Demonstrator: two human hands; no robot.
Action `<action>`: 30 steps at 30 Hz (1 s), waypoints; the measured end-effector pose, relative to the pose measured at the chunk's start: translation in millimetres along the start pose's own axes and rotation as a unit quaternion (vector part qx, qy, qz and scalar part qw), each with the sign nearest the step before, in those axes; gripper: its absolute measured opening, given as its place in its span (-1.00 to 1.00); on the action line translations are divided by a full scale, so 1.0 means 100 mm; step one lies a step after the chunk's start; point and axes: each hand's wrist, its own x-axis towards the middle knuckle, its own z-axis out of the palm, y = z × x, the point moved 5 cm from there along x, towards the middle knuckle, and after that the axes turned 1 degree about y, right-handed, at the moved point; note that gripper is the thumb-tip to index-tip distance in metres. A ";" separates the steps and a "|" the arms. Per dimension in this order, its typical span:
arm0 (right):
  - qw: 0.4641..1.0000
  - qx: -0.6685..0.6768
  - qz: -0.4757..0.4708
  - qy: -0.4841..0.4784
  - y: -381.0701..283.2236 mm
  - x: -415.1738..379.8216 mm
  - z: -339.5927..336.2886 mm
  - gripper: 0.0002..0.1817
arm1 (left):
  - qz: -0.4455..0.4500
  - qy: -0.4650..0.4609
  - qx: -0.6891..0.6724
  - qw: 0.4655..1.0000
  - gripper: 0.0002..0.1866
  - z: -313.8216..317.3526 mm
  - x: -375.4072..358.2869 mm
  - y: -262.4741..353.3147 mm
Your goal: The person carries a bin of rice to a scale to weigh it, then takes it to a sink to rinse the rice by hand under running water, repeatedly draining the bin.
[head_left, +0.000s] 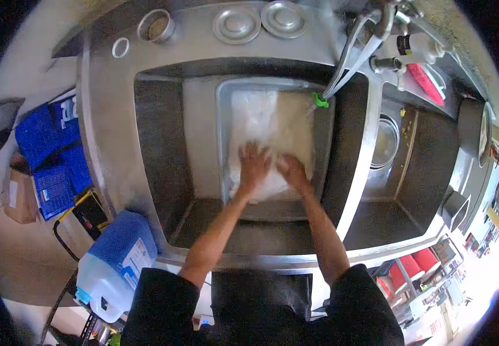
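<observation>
In the large sink basin (203,109) stands a rectangular metal pan (224,124) with pale, whitish contents (295,127). They look wet and cloudy; I cannot make out what they are. My left hand (254,167) lies palm down on the white part with fingers spread. My right hand (293,172) is beside it, slightly curved, its fingers somewhat blurred but seemingly apart, touching the same contents. No object shows in either hand. A thin faucet hose with a green nozzle piece (320,100) hangs over the pan's far right corner.
A second basin on the right holds a round metal container (384,143). Two metal lids (236,25) and a small round tin (157,26) sit on the back ledge. Left of the sink are a blue-and-white plastic jug (119,259) and blue crates (53,184).
</observation>
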 end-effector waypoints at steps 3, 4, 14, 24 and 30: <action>0.983 -0.179 -0.025 0.012 -0.70 -0.49 -0.34 -0.29 | 0.035 0.056 -0.022 0.998 -0.39 -0.28 -0.38 0.13; 0.979 -0.202 0.000 0.003 -0.68 -0.51 -0.30 -0.29 | 0.053 0.073 -0.042 0.995 -0.35 -0.43 -0.35 0.15; 0.982 -0.177 0.022 -0.054 -0.03 0.89 -0.04 -0.35 | 0.064 -0.029 0.062 0.996 -0.32 0.59 0.84 -0.38; 0.995 -0.041 0.014 -0.090 0.56 0.81 0.01 -0.36 | -0.083 -0.106 -0.083 0.987 -0.37 1.44 0.29 -1.08; 0.962 -0.268 0.030 -0.037 -0.31 0.73 0.01 -0.38 | -0.033 0.149 -0.081 0.985 -0.30 0.63 0.23 -0.28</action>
